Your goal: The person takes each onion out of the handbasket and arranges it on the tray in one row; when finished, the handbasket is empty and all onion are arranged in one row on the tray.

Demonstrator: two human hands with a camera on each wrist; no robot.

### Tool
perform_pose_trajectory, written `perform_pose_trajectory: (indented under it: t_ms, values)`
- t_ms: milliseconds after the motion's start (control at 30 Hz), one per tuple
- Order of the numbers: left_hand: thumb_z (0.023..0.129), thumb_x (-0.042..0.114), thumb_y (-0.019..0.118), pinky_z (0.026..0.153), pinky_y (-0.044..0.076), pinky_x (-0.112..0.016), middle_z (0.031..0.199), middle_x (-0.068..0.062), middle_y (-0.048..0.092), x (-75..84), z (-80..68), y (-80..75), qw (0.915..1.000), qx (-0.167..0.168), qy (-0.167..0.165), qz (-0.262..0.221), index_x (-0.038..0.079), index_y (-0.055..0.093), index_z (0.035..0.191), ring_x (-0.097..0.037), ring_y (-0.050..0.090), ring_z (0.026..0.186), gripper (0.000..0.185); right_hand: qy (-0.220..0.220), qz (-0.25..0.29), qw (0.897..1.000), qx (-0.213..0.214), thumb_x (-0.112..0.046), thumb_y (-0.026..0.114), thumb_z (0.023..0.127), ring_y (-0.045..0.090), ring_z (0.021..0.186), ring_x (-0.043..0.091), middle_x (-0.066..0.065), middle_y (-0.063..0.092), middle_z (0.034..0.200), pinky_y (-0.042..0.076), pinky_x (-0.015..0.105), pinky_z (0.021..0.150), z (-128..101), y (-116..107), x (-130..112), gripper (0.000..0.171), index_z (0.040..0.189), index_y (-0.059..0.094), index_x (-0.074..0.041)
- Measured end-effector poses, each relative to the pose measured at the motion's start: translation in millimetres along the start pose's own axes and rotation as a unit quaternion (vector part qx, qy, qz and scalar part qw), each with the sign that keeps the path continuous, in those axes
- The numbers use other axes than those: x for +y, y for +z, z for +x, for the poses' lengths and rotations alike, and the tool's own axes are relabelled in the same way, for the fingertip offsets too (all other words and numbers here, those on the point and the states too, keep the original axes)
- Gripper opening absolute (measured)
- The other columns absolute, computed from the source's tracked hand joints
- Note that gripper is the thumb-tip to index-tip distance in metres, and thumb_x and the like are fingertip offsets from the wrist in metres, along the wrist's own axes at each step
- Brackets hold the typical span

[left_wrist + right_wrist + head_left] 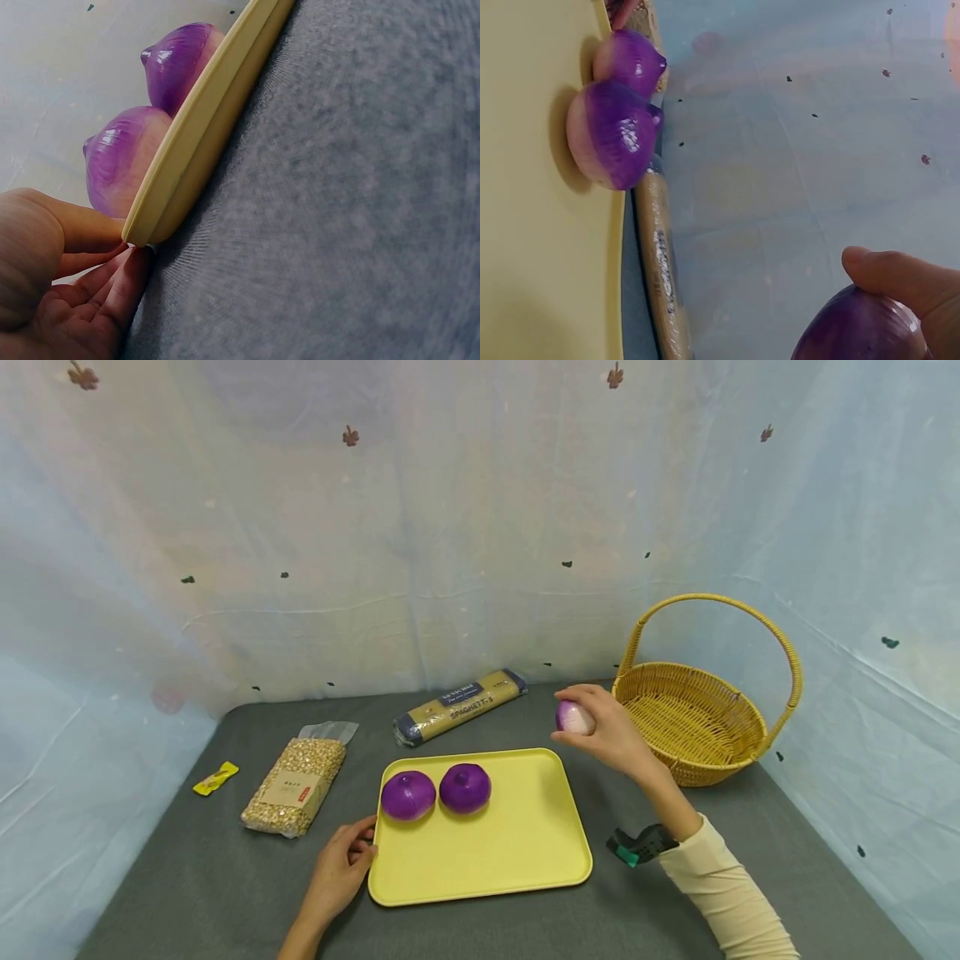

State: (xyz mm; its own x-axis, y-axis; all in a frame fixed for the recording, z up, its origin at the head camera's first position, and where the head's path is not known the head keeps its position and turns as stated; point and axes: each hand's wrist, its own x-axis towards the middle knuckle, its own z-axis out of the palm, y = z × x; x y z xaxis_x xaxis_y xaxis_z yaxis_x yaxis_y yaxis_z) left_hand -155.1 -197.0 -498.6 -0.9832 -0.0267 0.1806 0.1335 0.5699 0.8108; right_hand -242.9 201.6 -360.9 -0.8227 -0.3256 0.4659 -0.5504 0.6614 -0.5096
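In the head view my right hand (611, 732) holds a purple-and-white onion (576, 717) above the table, between the tray and the basket. The right wrist view shows that same onion (862, 330) under the thumb. Two more purple onions, one at the left (408, 796) and one beside it (465, 788), sit at the back left of a yellow tray (517, 852). My left hand (339, 870) is at the tray's left edge. In the left wrist view its thumb and fingers pinch the tray rim (187, 142).
A wicker basket (686, 714) with a tall handle stands at the back right. Behind the tray lies a spaghetti pack (461, 706). To the left are a clear bag of yellowish kernels (296, 785) and a small yellow packet (216, 778). A pale curtain (450, 527) hangs behind.
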Motion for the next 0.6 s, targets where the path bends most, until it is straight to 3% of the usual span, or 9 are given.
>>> perform_pose_trajectory:
  t_ms: [600]
  values:
    - [0.081,-0.005,0.065,0.064,0.047,-0.021,0.097,-0.008,0.058,-0.2,0.2,-0.3,1.0,-0.002,-0.003,-0.002,-0.002,0.059,0.12,-0.01,0.053,0.078,0.04,-0.021,-0.012,0.998,-0.053,-0.03,0.08,0.073,0.049,0.11,0.027,0.01,0.052,0.123,0.046,0.044,0.08,-2.9,42.7,0.1,0.054,0.121,0.06,-0.015]
